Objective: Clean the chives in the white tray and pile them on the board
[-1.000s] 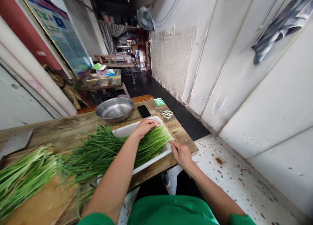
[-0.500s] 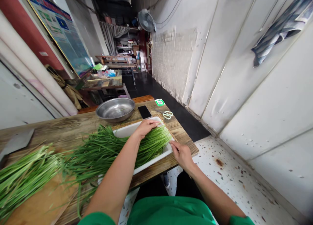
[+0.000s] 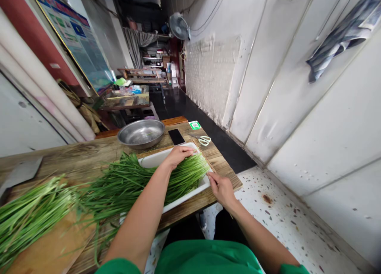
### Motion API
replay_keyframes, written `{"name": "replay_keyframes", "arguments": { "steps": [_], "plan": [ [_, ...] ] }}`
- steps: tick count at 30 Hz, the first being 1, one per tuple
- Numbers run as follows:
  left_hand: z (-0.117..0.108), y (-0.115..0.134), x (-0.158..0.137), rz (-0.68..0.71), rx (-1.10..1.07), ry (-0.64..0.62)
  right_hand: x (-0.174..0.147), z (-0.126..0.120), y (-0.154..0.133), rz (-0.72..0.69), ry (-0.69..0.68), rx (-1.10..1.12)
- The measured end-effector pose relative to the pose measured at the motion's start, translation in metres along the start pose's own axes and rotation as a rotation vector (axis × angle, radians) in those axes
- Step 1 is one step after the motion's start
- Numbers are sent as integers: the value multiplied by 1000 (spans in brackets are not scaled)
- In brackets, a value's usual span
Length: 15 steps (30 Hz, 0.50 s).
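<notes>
A thick bunch of green chives (image 3: 119,182) lies in and across a white plastic tray (image 3: 175,204), with the pale stem ends at the right. My left hand (image 3: 179,156) rests over the bunch at the tray's far side, fingers pinched together at the stem ends. My right hand (image 3: 220,186) is closed in a pinch at the tray's near right corner, its fingertips against the stem ends. What exactly lies between the fingertips of either hand is too small to make out clearly.
A steel basin (image 3: 141,133), a black phone (image 3: 176,137), scissors (image 3: 204,140) and a green code card (image 3: 194,125) lie beyond the tray. At the left, more chives (image 3: 35,214) lie on a brown board (image 3: 50,246) near a cleaver (image 3: 22,173). A white wall (image 3: 297,119) runs along the right.
Almost nothing differs. Both hands keep their places at the stem ends, and the view has shifted very slightly.
</notes>
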<state>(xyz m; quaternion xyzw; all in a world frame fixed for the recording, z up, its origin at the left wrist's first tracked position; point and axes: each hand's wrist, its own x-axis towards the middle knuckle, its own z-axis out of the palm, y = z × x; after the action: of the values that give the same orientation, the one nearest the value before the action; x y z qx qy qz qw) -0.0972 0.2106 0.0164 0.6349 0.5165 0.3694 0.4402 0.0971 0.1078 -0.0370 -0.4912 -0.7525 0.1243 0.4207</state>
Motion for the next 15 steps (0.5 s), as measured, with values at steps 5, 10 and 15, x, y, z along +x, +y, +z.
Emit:
{"name": "replay_keyframes", "arguments": {
  "steps": [5, 10, 15],
  "plan": [
    [0, 6, -5, 46, 47, -52, -1, 0, -1, 5, 4, 12],
    [-5, 16, -10, 94, 173, -146, -2, 1, -4, -13, 51, 14],
    [-20, 10, -6, 123, 229, 32, -18, 6, -6, -97, 138, 15]
  ]
}}
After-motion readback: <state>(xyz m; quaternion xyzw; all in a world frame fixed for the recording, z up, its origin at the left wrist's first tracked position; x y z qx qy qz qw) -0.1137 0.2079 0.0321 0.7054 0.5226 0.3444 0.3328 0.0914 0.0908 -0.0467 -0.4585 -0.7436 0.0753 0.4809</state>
